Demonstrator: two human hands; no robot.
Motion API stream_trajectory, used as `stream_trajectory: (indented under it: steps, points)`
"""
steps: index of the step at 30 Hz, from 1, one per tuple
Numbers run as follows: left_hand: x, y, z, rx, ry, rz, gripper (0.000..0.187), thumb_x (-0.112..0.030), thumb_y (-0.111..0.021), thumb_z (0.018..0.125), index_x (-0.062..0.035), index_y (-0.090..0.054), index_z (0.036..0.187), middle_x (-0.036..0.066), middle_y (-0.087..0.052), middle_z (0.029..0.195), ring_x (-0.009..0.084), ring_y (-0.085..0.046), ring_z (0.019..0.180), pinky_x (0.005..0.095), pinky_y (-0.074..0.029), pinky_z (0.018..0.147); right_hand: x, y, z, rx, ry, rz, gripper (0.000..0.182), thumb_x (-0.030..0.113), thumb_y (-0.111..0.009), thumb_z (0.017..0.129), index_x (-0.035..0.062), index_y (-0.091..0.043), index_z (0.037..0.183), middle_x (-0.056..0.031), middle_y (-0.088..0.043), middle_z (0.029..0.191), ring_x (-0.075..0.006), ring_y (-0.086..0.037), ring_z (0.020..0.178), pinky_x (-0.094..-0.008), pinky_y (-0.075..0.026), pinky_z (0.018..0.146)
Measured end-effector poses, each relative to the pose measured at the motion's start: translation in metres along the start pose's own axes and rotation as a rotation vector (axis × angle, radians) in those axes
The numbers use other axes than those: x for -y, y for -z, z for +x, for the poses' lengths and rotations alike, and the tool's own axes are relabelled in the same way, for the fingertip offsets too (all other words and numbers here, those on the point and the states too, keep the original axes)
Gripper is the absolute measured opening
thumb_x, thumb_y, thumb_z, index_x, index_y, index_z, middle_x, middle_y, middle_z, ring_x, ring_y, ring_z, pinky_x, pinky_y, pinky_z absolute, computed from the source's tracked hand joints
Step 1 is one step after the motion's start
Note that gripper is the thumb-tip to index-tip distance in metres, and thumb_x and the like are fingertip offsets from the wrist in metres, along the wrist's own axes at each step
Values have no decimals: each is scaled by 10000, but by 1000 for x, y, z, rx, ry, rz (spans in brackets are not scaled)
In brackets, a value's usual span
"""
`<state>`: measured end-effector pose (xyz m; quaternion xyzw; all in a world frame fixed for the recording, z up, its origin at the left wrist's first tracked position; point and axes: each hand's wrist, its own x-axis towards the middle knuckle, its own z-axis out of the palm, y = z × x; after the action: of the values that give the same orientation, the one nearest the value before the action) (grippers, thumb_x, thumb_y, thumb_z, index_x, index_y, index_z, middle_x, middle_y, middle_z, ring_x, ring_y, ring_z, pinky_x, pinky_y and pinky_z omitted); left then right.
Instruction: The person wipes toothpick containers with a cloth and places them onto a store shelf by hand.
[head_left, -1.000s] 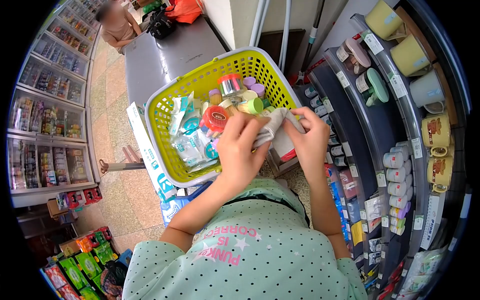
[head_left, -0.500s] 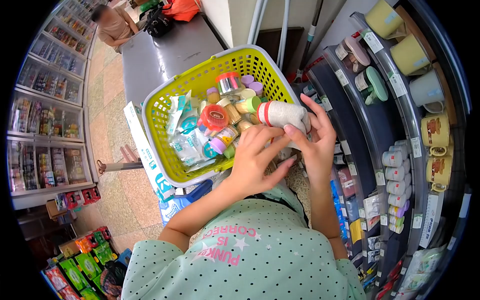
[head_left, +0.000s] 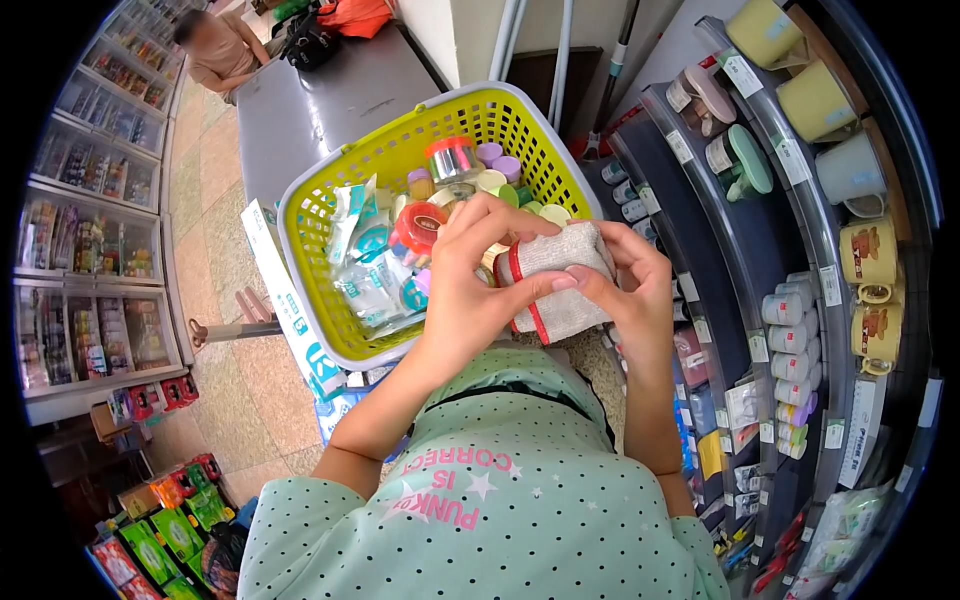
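Observation:
Between my hands, above the near right rim of the basket, is a folded grey knitted cloth with red edging [head_left: 568, 285]. My left hand [head_left: 472, 255] grips its left side, with the fingers over the top and the thumb across the front. On the other side my right hand [head_left: 632, 280] pinches it, thumb in front and fingers behind. A yellow-green plastic basket with a grey rim [head_left: 330, 205] stands beyond the hands. In it lie white and teal packets [head_left: 375, 295], a red-lidded jar [head_left: 452, 160], a round red lid [head_left: 420, 226] and several small containers with purple and green lids.
On the right, shelves hold yellow mugs [head_left: 868, 252], slippers [head_left: 745, 165] and rolled white goods [head_left: 790, 338]. A grey table [head_left: 345, 105] stands behind the basket, with a black bag [head_left: 312, 42] on it. A seated person [head_left: 222, 58] is at the far left. Long poles lean behind.
The rolled cloth has been turned and opened out into a wider folded shape, nearer to me. My left hand has risen and now grips its left side.

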<state>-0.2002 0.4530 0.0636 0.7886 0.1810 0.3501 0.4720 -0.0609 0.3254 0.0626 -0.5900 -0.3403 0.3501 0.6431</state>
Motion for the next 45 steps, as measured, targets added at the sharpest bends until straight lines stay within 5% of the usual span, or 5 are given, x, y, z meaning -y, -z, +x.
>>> stream_trajectory:
  steps: [14, 17, 29, 45]
  points:
    - [-9, -4, 5, 55, 66, -109, 382, -68, -883, 642, -37, -750, 999, 75, -639, 915, 229, -593, 918, 344, -481, 828, 3, 5, -8, -52, -131, 164, 465, 153, -804, 844, -80, -616, 1200, -118, -722, 1047, -108, -673, 922, -234, -513, 808]
    - [-8, -5, 5, 68, 52, -106, 384, -63, -886, 661, -32, -745, 1017, 39, -643, 959, 156, -551, 899, 284, -440, 828, 2, 5, -9, -58, -128, 176, 447, 153, -795, 851, -74, -620, 1194, -113, -722, 1041, -102, -669, 918, -229, -510, 805]
    - [-6, -10, 9, 72, 106, -184, 371, -49, -885, 663, -20, -756, 1010, 36, -635, 940, 157, -571, 916, 288, -438, 841, 5, 5, -7, -72, -151, 209, 401, 134, -770, 870, -71, -620, 1180, -104, -719, 1033, -93, -665, 910, -221, -510, 801]
    - [-14, -16, 15, 54, -32, 112, 378, -64, -909, 591, -55, -793, 951, 33, -634, 871, 185, -563, 885, 302, -423, 815, 7, 14, -8, -109, -169, 184, 404, 146, -778, 863, -62, -628, 1176, -89, -720, 995, -80, -663, 864, -215, -504, 770]
